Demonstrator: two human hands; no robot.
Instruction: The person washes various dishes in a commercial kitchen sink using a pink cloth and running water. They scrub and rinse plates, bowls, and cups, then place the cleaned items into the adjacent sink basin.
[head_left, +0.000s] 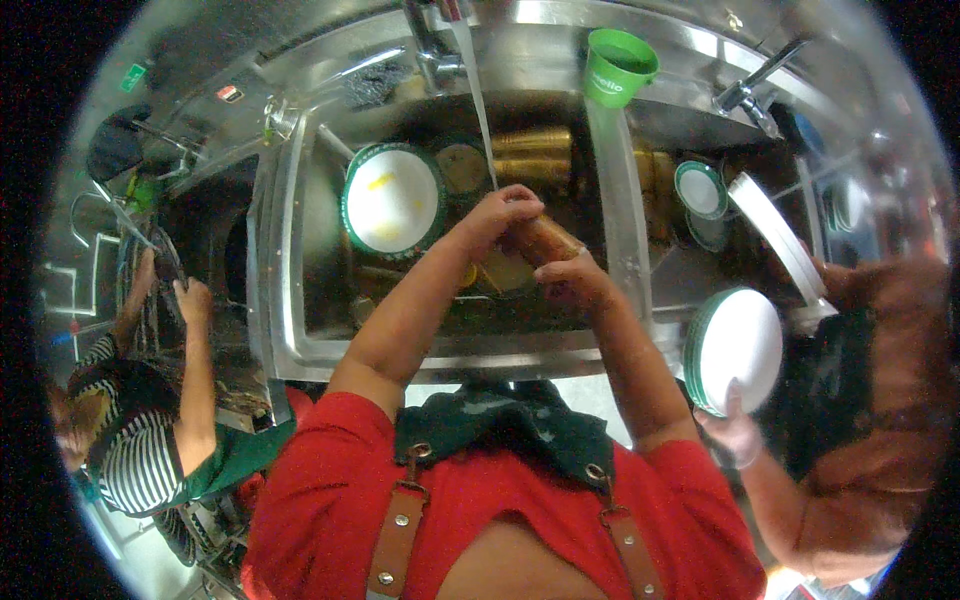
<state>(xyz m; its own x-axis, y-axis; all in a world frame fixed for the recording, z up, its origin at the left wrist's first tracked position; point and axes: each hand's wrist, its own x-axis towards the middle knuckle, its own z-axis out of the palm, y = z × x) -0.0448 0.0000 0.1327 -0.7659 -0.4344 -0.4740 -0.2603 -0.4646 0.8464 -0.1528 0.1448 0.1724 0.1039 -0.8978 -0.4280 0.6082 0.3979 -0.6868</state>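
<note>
Both of my hands are over the left basin of a steel sink (298, 225). Between them they hold a gold-coloured cup (551, 241), tilted on its side. My left hand (499, 216) grips its upper-left end, and my right hand (576, 279) is around the lower-right end. A thin stream of water (478, 97) falls from the tap to just by my left hand. Left of that hand, a green-rimmed white plate (393, 199) carries yellow smears. More gold cups (532, 154) lie behind my hands. Dim items under my wrists are hard to make out.
A green bucket (619, 71) stands on the divider's (619, 202) far end. At the right basin, a co-worker's hand (731, 431) holds several stacked white plates (739, 352). Another tap (750, 90) rises behind. To the left, another person (142, 465) handles a pan over a wok station.
</note>
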